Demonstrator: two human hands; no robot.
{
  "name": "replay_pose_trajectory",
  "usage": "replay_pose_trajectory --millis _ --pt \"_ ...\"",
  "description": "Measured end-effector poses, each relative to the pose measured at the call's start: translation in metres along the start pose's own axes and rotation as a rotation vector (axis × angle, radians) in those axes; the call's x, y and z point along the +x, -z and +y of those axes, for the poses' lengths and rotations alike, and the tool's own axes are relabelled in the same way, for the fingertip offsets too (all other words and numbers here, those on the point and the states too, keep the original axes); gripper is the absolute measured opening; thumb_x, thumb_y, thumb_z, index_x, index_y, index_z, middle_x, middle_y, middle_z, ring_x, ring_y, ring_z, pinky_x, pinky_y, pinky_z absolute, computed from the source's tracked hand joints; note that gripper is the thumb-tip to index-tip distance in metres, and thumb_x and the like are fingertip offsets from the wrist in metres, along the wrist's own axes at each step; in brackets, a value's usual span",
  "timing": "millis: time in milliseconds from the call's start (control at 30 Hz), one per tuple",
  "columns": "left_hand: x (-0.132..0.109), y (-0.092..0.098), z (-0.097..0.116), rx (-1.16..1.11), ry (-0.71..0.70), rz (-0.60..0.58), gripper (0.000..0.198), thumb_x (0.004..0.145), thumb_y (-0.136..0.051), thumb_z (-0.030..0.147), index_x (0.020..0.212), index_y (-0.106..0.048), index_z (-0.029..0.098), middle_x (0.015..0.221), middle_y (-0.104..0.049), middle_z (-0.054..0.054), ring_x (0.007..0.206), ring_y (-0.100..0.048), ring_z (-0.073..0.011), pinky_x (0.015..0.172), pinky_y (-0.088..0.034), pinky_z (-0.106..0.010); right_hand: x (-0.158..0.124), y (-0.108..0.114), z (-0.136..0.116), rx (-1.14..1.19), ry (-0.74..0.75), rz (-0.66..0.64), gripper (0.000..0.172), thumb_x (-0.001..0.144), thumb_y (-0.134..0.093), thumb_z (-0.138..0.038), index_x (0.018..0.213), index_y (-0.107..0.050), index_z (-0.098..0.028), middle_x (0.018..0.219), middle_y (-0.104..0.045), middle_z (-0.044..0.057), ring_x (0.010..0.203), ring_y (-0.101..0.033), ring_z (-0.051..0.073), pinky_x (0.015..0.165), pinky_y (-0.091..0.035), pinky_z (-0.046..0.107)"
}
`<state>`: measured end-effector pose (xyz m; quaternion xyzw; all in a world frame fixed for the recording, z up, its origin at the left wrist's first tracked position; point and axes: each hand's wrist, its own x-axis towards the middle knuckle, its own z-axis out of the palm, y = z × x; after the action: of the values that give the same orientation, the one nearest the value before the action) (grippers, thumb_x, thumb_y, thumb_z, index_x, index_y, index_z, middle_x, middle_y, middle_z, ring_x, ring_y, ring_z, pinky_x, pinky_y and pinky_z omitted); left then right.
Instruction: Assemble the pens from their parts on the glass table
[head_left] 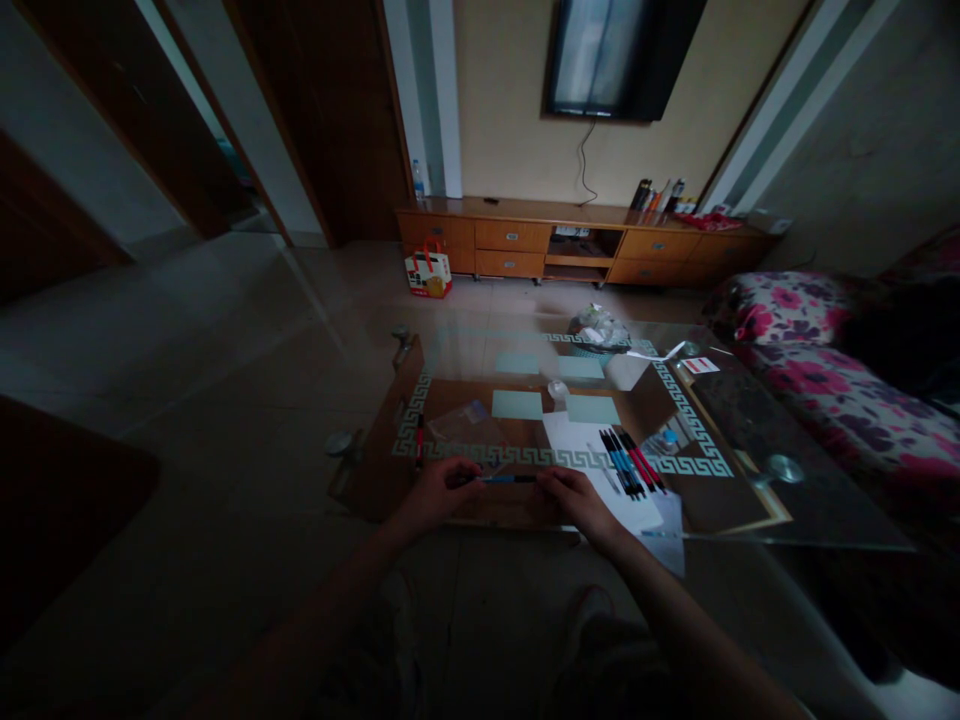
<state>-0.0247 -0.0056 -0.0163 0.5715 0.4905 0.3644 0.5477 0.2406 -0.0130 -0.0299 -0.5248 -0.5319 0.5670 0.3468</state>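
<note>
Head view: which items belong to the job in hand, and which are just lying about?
Likely part of the job:
blue pen, held by left hand and right hand
row of blue and red pens
lone red pen, beyond the left hand

Likely just lying about:
carrier bag
red-and-white card
bottle on the cabinet
</note>
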Motion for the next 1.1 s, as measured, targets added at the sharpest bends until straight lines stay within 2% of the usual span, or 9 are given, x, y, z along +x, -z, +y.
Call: replay_pose_trajectory --millis 200,333,467,633,1100 --pt "0.000 0.002 -0.002 -0.154 0.069 0.051 0.033 0.075 -0.075 0.035 0.099 -0.065 0.015 0.091 -0.073 -0.008 0.081 -0.070 -0.0195 0.077 -0.054 -0.032 -0.006 0.000 -0.014 0.023 0.024 0.015 0.032 0.079 -0.066 -0.049 0.079 -0.068 -0.017 0.065 -0.059 -0.001 0.057 -0.050 0.012 0.052 -0.036 0.024" --pt "-0.001 0.003 -0.002 -0.241 0.046 0.083 0.032 0.073 -0.078 0.033 0.097 -0.065 0.015 0.093 -0.074 -0.007 0.084 -0.070 -0.0196 0.081 -0.055 -0.032 -0.006 0.000 -0.014 0.046 -0.014 0.023 0.036 0.077 -0.068 -0.052 0.082 -0.069 -0.017 0.067 -0.062 -0.001 0.057 -0.051 0.012 0.052 -0.037 0.024" --pt "-0.002 0.004 -0.001 -0.235 0.035 0.091 0.031 0.071 -0.079 0.032 0.095 -0.067 0.015 0.097 -0.074 -0.008 0.088 -0.070 -0.0208 0.083 -0.055 -0.034 -0.005 0.000 -0.013 0.087 -0.083 0.024 0.043 0.079 -0.064 -0.058 0.085 -0.068 -0.016 0.070 -0.066 0.002 0.056 -0.054 0.012 0.051 -0.038 0.023" --pt "-0.002 0.004 -0.001 -0.242 0.024 0.101 0.032 0.067 -0.082 0.032 0.089 -0.067 0.015 0.103 -0.074 -0.009 0.094 -0.069 -0.0224 0.087 -0.054 -0.036 -0.005 0.001 -0.012 0.100 -0.101 0.017 0.045 0.080 -0.063 -0.060 0.082 -0.066 -0.015 0.070 -0.066 0.003 0.056 -0.055 0.012 0.051 -0.040 0.023" --pt "-0.003 0.000 0.005 -0.233 0.039 0.130 0.033 0.060 -0.086 0.032 0.081 -0.066 0.016 0.099 -0.075 -0.009 0.093 -0.070 -0.0250 0.085 -0.056 -0.039 -0.001 0.003 0.001 0.043 -0.110 -0.022 0.048 0.080 -0.061 -0.063 0.076 -0.068 -0.016 0.064 -0.063 0.002 0.053 -0.054 0.012 0.049 -0.039 0.023"
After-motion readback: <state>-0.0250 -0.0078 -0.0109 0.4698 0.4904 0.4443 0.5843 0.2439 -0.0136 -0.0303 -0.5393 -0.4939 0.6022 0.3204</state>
